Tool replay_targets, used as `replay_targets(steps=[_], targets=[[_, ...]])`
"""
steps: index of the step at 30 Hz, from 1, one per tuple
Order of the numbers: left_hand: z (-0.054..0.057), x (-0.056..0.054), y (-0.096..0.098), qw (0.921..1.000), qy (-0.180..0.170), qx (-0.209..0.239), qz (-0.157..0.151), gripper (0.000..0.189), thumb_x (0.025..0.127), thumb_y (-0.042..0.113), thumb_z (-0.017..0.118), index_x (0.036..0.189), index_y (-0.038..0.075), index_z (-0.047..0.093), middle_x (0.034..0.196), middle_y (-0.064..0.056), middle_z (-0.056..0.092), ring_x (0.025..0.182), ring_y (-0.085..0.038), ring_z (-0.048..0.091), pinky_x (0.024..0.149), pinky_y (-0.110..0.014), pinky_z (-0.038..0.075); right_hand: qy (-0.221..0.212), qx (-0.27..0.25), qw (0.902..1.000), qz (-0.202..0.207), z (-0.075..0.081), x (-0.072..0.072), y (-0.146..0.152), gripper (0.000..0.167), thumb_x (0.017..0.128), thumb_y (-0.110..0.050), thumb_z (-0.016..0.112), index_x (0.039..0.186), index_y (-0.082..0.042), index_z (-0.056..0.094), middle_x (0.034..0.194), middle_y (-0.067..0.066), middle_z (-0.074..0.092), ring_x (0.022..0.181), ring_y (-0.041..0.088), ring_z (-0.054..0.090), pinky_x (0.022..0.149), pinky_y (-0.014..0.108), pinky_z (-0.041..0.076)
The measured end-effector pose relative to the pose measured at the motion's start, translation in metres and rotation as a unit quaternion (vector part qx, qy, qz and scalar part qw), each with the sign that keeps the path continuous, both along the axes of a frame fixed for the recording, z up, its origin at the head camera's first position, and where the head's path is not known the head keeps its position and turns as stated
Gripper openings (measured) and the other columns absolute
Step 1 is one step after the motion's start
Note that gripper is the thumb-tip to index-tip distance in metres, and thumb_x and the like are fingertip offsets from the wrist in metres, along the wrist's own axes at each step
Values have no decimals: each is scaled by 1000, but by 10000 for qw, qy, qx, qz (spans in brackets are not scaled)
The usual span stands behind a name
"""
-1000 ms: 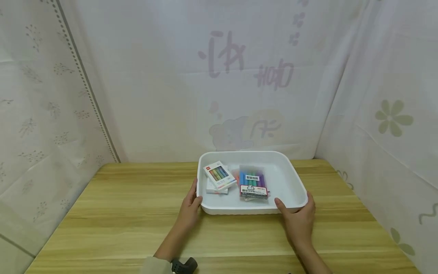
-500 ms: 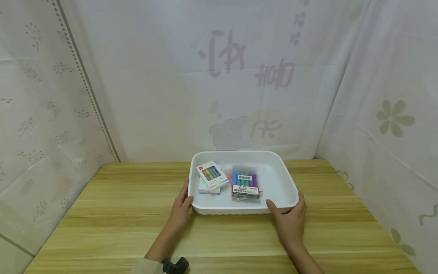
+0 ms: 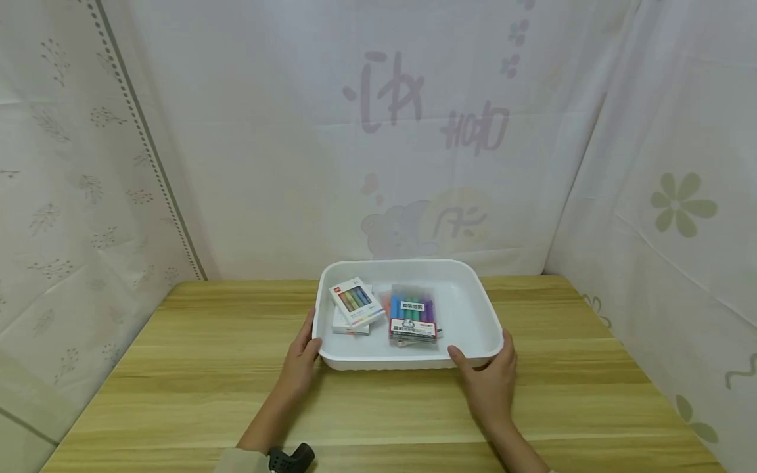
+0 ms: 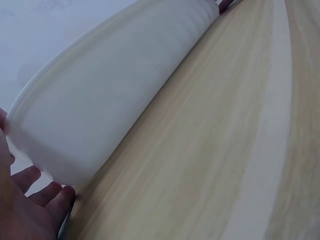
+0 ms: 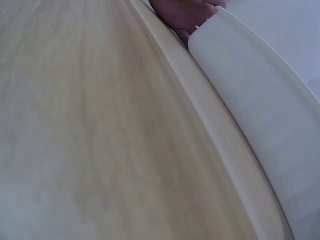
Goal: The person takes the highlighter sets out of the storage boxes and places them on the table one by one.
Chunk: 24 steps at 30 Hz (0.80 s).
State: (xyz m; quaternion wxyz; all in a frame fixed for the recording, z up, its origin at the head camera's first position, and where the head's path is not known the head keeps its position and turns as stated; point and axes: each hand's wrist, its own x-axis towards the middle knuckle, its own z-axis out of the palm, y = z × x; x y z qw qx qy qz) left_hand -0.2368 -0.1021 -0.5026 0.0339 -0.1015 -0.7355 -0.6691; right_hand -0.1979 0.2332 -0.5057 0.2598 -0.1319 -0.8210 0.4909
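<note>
"Where's the shallow white plastic tray with rounded corners?"

"At the yellowish wood-grain table; whether its whole base touches down, I can't tell."

"And the bare left hand?"

"It grips the tray's left end, thumb at the rim by the front corner, fingers curled against the outer wall."

"The bare right hand?"

"It clasps the tray's front right corner, thumb over the near rim, fingers around the right side."

"What lies inside?"

"In the tray's left part, a white cardboard box picturing coloured sticks lies slanted across a second white box. Right of them, about the tray's middle, is a flat clear pouch of blue, green and purple sticks with printed labels. Something orange shows at its left edge, too small to tell."

"Behind the tray?"

"A pale cloth curtain with faint mauve lettering."
</note>
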Motion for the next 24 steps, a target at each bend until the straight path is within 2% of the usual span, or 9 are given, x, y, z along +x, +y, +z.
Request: replay_targets(steps=[9,19,22,24], targets=[[1,-1,-9,9997,69,-177,141,61,107,7,33,164,17,16,170,-13,16,153,-37,25,116,-56,35,42,84,9999,43,-2,-4,-7,115,78,-45,85,161,-9,15,150,24,37,130,41,41,109,61,36],[2,-5,-18,9997,-43,-142,187,60,107,10,32,164,18,15,171,-12,15,153,-34,25,117,-54,33,-15,203,9995,222,-3,-7,-14,117,80,-47,84,163,-12,10,151,25,34,133,42,42,109,64,38],[2,-7,-20,9998,-71,-108,161,60,107,10,32,164,17,15,171,-12,14,154,-35,24,118,-54,33,-10,204,9995,254,-3,-9,-15,116,80,-47,83,163,-13,9,151,25,34,132,41,42,106,61,41],[1,-7,-21,9998,-52,-112,141,60,107,10,32,164,16,14,171,-13,13,154,-36,23,117,-54,33,-24,230,9994,256,-3,-9,-16,115,80,-47,83,163,-12,11,150,24,35,128,38,44,101,54,45]])
